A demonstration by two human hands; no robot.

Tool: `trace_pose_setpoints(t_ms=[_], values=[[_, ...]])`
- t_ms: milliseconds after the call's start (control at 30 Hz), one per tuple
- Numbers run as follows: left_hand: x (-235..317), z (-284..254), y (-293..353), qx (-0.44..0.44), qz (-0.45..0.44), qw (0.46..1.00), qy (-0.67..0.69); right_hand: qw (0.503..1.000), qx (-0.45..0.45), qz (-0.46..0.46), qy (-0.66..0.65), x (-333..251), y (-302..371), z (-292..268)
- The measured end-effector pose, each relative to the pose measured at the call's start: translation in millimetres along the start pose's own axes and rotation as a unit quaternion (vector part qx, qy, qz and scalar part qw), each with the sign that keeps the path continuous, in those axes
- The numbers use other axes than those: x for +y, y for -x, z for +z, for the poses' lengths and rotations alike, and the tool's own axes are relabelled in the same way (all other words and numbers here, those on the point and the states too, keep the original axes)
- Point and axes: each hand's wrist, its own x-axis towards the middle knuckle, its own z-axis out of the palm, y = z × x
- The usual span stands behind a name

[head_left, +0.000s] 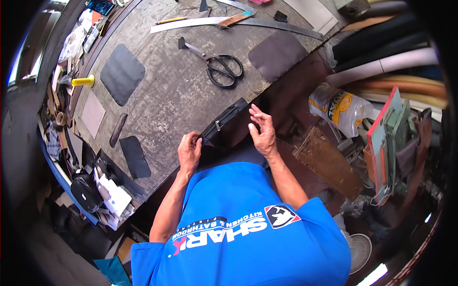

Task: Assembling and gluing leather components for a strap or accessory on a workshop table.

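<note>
My left hand pinches the near end of a long black leather piece with a small metal fitting, lying over the worn worktable's front edge. My right hand hovers just right of that piece, fingers apart and holding nothing. A blue shirt fills the lower middle of the view. Large black-handled scissors lie on the table beyond my hands.
Dark rounded leather cutouts lie on the table at the left, lower left and upper right. A yellow-handled tool and a metal ruler lie farther off. Rolled material and a plastic bag crowd the right side.
</note>
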Motion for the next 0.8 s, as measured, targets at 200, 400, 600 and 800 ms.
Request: trace_pose_setpoints(t_ms=[200,400,600,800], values=[[-1.9,-4.2,0.2,-0.019,0.009,1.000,-0.006,0.995,0.037,-0.066,0.060,17.1,-0.6,22.9],[-6.8,-5.7,-0.1,-0.022,0.017,0.999,0.019,0.977,0.037,-0.118,0.174,23.5,-2.1,23.2],[-24.2,-2.8,-0.1,-0.047,-0.035,0.992,0.108,0.935,0.009,-0.194,0.296,20.6,-3.2,22.2],[-12.5,-3.0,-0.1,-0.023,0.010,0.997,0.070,0.902,-0.010,-0.255,0.349,26.2,-1.2,18.8]])
